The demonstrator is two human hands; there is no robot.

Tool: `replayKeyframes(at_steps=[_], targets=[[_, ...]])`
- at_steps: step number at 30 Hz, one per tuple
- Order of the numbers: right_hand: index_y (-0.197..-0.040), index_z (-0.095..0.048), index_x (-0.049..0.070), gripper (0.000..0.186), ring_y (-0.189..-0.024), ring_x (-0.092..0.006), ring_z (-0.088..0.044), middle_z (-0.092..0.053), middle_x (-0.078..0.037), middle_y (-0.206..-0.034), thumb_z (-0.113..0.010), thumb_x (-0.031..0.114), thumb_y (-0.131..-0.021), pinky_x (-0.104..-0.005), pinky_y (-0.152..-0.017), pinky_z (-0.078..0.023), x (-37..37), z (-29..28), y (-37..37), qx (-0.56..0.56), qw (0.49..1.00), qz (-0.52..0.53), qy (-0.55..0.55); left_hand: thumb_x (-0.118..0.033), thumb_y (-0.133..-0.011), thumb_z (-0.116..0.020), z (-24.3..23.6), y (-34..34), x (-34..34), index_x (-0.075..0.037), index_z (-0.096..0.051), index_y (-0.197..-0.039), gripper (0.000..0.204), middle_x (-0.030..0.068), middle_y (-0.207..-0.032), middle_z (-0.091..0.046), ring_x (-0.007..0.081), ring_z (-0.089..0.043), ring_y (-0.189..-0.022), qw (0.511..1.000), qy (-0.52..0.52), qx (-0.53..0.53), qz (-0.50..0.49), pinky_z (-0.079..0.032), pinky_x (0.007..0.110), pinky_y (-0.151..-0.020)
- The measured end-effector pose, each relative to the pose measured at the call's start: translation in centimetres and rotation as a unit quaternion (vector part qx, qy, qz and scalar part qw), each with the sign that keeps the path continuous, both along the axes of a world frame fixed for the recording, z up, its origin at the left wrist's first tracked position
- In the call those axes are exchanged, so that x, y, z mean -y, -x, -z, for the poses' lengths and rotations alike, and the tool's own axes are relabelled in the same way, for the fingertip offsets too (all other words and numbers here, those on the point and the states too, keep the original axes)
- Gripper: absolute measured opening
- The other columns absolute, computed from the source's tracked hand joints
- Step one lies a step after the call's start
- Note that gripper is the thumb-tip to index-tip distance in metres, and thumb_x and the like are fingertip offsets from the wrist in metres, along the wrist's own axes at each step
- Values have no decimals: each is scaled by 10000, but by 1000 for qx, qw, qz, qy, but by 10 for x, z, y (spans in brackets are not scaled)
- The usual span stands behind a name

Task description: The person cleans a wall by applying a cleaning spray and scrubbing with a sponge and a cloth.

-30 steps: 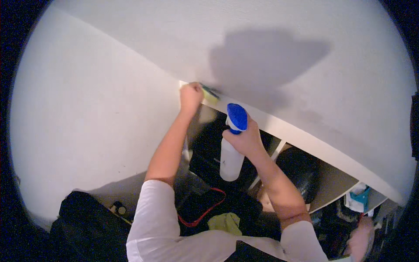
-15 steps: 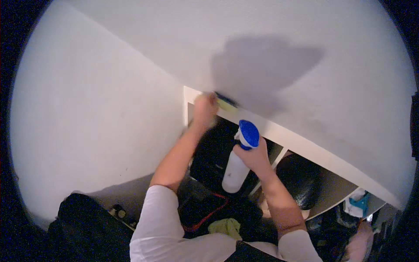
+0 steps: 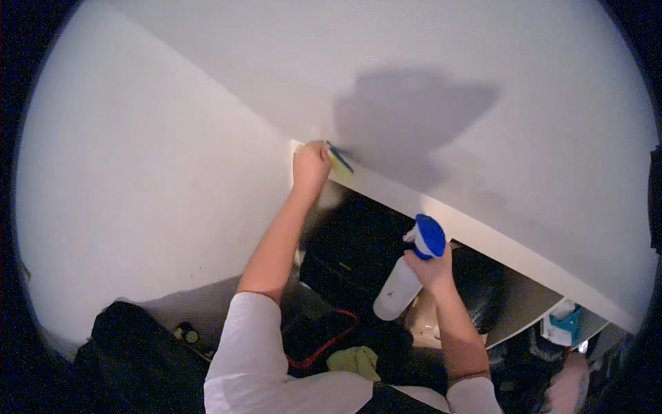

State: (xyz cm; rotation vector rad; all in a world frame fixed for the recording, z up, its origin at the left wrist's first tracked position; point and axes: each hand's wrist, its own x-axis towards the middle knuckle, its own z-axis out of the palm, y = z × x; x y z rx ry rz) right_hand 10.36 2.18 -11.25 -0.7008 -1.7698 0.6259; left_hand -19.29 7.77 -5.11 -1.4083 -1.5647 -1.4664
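Observation:
My left hand [image 3: 312,165] is closed on a sponge [image 3: 339,160], yellow with a dark green scouring side. It rests at the left end of the white shelf's top edge [image 3: 393,190], close to the corner where two walls meet. My right hand [image 3: 433,268] grips a white spray bottle [image 3: 400,288] by the neck, just below its blue-topped spray head [image 3: 429,236]. The bottle is tilted and held in front of the shelf's open compartments, apart from the shelf top. Part of the sponge is hidden behind my left fingers.
Black items [image 3: 358,238] fill the left compartment. A shiny black bag [image 3: 483,283] is in the one beside it. Farther right is a teal and white box [image 3: 564,323]. Below me lie a light green cloth [image 3: 353,360], a red cord [image 3: 331,341] and dark fabric [image 3: 138,352].
My left hand has moved slightly left along the shelf edge with the sponge, toward the corner. My right hand has shifted right and down with the spray bottle.

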Motion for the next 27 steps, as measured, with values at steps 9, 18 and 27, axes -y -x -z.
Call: replayKeyframes(at_steps=[9, 18, 27], targets=[[-959, -543, 28, 325, -757, -121, -567, -601, -61, -834, -628, 56, -646, -251, -717, -455, 28, -29, 24, 41, 999, -23, 5, -42, -683, -570, -21, -19, 18, -5, -592, -747, 78, 184, -764, -590, 361, -571, -722, 997, 0, 0, 79, -459, 432, -642], [-978, -534, 20, 357, -766, -125, -577, -604, -65, -846, -644, 53, -639, -256, -702, -464, 22, -15, 17, -5, 999, -44, 15, -99, -667, -544, -26, 125, -5, -21, -646, -756, 156, 217, -713, -593, 372, -590, -688, 981, 54, 136, -129, -470, 435, -663], [-979, -546, 18, 356, -783, -112, -565, -599, -48, -863, -645, 43, -638, -243, -718, -457, 24, -14, 30, -5, 995, -81, 58, -107, -683, -541, -23, 107, 7, -7, -635, -747, 151, 221, -701, -589, 370, -586, -672, 989, 41, 48, -137, -463, 443, -648]])
